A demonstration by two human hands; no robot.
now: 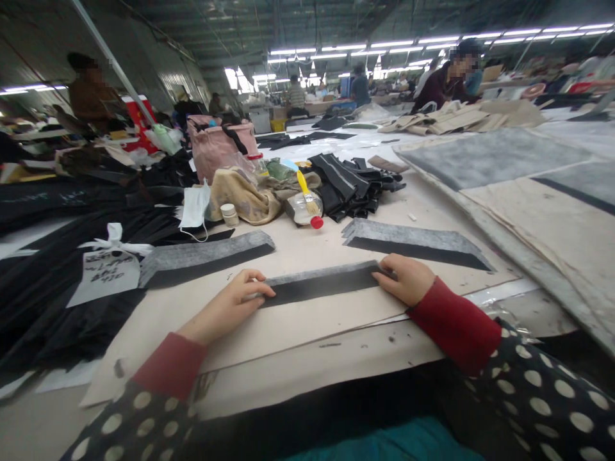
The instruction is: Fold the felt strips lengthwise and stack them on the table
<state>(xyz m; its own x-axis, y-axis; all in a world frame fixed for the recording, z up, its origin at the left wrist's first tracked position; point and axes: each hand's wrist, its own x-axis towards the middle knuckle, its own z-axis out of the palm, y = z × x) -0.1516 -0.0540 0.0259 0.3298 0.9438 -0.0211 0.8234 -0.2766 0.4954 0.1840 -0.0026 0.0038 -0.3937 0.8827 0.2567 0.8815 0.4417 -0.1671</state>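
Observation:
A black fabric strip (319, 287) with a grey fuzzy band along its far edge lies flat on the cardboard-covered table in front of me. My left hand (236, 299) pinches its left end between thumb and fingers. At the opposite end, my right hand (407, 279) has its fingertips closed on the strip's corner. Beyond my left hand sits a stack of similar grey-and-black strips (209, 256). Another such stack (416, 243) lies beyond my right hand, its layers slightly fanned.
Black fabric (72, 288) with a handwritten tag (106, 272) fills the left side. Farther back are a face mask (195, 206), a small jar (229, 215), a brush (307, 192), a red-capped bottle (302, 210) and a pink bag (221, 147). Layered panels (494, 160) cover the right.

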